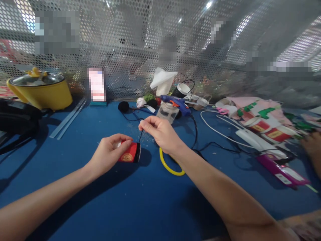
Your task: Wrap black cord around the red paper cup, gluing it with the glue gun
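Observation:
My left hand is wrapped round a red paper cup lying on its side, with black yarn wound at its right end. From that end a black strand rises to my right hand, which pinches it between thumb and finger. The strand runs on toward a black yarn ball behind my hands. Close beneath my right wrist, a yellow ring lies on the blue table, partly hidden by the arm.
A blue glue gun rests on a clear container. Glue sticks, a phone and a yellow pot stand or lie at the left. At right are a white power strip, a purple box and another person's hand.

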`<control>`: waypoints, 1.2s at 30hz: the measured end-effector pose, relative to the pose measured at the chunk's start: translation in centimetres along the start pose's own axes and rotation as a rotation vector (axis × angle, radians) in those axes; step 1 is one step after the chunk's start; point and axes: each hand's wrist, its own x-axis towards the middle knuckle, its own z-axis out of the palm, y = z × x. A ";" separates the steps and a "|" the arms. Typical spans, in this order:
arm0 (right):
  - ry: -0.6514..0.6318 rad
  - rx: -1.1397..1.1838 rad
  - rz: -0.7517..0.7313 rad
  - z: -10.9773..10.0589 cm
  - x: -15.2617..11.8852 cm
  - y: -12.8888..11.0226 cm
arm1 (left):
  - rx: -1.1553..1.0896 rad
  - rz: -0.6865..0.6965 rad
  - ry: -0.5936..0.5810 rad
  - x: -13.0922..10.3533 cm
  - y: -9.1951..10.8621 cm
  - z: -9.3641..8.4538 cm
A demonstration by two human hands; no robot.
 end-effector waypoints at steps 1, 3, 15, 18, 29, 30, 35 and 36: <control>-0.001 -0.009 0.007 0.1 0.0 0.1 | 0.018 0.022 -0.004 -0.1 0.0 0.1; -0.002 -0.026 0.022 0.2 0.1 0.3 | 0.047 0.061 0.000 -0.4 -0.1 0.2; -0.050 -0.109 0.091 0.4 0.1 0.9 | 0.154 0.203 0.035 -1.2 -0.1 0.0; -0.060 -0.136 0.098 0.4 0.1 1.2 | 0.155 0.222 0.044 -1.2 -0.2 0.0; -0.121 -0.168 0.186 1.0 -0.1 1.7 | 0.217 0.278 0.104 -1.5 0.1 -0.2; -0.127 -0.158 0.190 1.0 -0.1 1.7 | 0.218 0.283 0.105 -1.5 0.1 -0.2; -0.147 -0.132 0.222 1.1 -0.2 2.2 | 0.201 0.307 0.125 -1.5 0.0 -0.1; -0.151 -0.133 0.230 1.1 -0.3 2.3 | 0.204 0.314 0.131 -1.5 -0.1 -0.1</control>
